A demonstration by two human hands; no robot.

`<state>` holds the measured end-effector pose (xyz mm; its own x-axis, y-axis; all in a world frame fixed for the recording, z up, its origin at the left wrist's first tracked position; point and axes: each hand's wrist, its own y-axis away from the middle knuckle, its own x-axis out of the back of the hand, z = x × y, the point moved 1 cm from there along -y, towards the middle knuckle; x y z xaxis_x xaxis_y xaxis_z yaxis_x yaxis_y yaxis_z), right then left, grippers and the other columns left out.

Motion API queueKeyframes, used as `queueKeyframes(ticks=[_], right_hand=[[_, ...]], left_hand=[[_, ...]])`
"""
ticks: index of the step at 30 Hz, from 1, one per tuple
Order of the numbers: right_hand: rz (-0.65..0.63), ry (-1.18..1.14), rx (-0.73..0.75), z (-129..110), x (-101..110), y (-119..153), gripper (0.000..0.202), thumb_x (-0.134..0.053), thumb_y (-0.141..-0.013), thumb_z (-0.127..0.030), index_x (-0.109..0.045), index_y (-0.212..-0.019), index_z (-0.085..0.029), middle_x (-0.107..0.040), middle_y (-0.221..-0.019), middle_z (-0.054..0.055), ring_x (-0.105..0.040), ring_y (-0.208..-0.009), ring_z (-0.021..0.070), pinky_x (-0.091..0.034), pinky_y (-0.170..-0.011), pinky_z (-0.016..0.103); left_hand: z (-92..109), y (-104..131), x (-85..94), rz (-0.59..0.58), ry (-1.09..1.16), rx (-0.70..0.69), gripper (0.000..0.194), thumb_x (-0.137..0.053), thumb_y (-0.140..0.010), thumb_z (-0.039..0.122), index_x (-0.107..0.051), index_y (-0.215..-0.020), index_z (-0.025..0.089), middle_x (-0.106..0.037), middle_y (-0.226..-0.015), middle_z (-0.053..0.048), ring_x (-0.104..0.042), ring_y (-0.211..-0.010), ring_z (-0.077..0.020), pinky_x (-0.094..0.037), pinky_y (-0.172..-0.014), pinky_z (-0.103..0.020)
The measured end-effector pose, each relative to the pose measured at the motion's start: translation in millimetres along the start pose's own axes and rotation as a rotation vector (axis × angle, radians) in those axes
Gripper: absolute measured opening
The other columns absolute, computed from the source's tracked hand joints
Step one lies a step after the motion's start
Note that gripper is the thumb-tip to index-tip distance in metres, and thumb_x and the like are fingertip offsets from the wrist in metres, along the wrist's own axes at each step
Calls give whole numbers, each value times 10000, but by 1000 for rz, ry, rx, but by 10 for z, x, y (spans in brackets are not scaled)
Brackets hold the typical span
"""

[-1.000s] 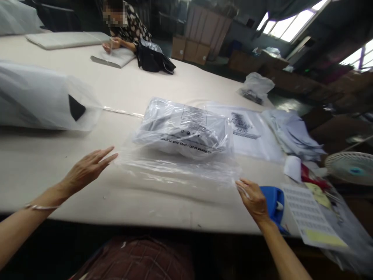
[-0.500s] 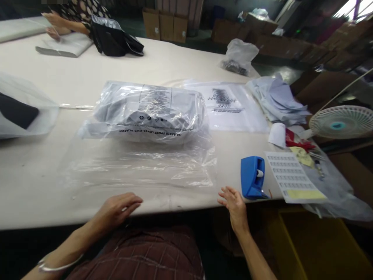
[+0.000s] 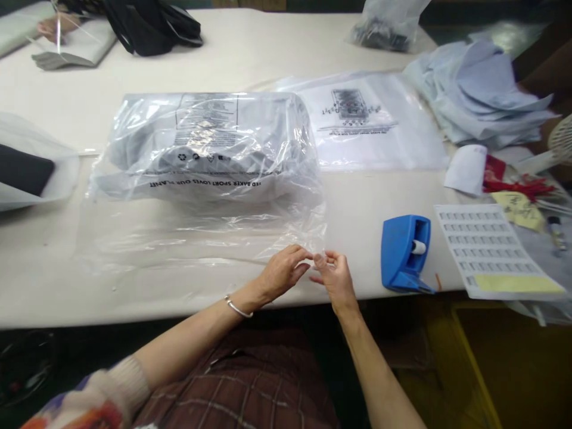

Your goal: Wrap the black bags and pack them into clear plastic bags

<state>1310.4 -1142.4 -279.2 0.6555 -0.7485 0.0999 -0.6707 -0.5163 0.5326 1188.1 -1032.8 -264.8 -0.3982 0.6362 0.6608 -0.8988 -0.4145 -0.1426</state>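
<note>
A clear plastic bag with black print lies on the table, a grey folded item inside it and its slack end toward me. At the near right corner of that slack film, my left hand is closed with thumb and fingers at the edge. My right hand meets it there, thumb and forefinger pinched at the same corner. The fingertips of both hands almost touch. Right of my hands stands a blue tape dispenser.
Flat printed plastic bags lie behind on the right, beside stacked pale sheets. A label sheet sits near the right edge. At left is another bag with a dark item. A co-worker's hand is at the far left.
Both hands have moved from apart at the table's front edge to together at the bag's near right corner, closing on it. The view has tipped down and closer.
</note>
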Motion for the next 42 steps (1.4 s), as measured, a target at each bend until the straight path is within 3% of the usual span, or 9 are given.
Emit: queueKeyframes(ticks=[4,7,12,15,19,24,27,35,42], right_hand=[[8,-162,-34,-24,-3,-30,534,-847,-622,-551,-612,-896,-157,-689,-797,28,-677,-726,172,-596,-657,268],[-19,-256,-128,-68,34,-53,489,-830,-616,-540,-660,-833,-137,-710,-734,48,-685,-695,182,-589,-660,279],[-125,-302,-248,-187,135,38,531,-838,-616,-464,-679,-980,-111,-757,-856,117,-728,-797,227,-601,-741,317],[-151,-311,-254,-260,180,111,561,-866,-608,-397,-639,-1043,-126,-758,-903,109,-729,-821,217,-602,-793,332],[-185,-323,-210,-316,159,161,644,-886,-640,-439,-544,-1122,-183,-732,-959,60,-727,-868,221,-610,-824,387],[-47,-295,-157,-273,89,165,672,-931,-565,-433,-507,-1033,-203,-676,-951,0,-724,-807,203,-609,-670,304],[-61,-383,-155,-220,114,180,554,-898,-625,-443,-546,-970,-189,-699,-887,9,-726,-826,202,-619,-713,317],[-88,-450,-224,-197,255,177,486,-905,-620,-448,-662,-906,-139,-746,-827,65,-730,-775,196,-626,-807,360],[-131,-396,-174,-216,252,216,430,-877,-672,-373,-682,-976,-140,-757,-1037,111,-735,-942,236,-611,-901,378]], left_hand=[[66,67,-149,-142,-160,-134,292,-522,-966,135,-624,-1234,190,-656,-1220,-103,-626,-1076,-239,-518,-946,-365],[82,160,-186,-194,-221,-194,238,-508,-985,162,-654,-1171,189,-641,-1264,-117,-621,-1100,-243,-504,-962,-373],[90,165,-51,-7,26,-19,152,-519,-1005,229,-656,-980,169,-655,-925,-61,-617,-866,-167,-502,-806,-268],[100,65,-12,87,149,111,109,-570,-986,246,-656,-966,182,-626,-879,-30,-602,-807,-145,-485,-767,-248],[126,-51,-129,45,153,173,58,-660,-928,231,-653,-962,184,-617,-867,-15,-593,-787,-143,-464,-739,-245],[148,-85,-275,19,120,200,142,-695,-905,269,-681,-1013,179,-583,-854,-21,-573,-748,-150,-447,-681,-247],[141,-77,-250,43,252,210,197,-710,-891,221,-705,-1088,221,-576,-857,-6,-581,-768,-135,-449,-707,-234],[158,-95,-159,117,341,259,68,-660,-927,228,-718,-930,193,-548,-823,-1,-520,-724,-119,-423,-711,-246],[220,-208,-247,142,305,235,39,-666,-916,214,-687,-939,191,-584,-853,-8,-540,-782,-135,-431,-734,-255]])
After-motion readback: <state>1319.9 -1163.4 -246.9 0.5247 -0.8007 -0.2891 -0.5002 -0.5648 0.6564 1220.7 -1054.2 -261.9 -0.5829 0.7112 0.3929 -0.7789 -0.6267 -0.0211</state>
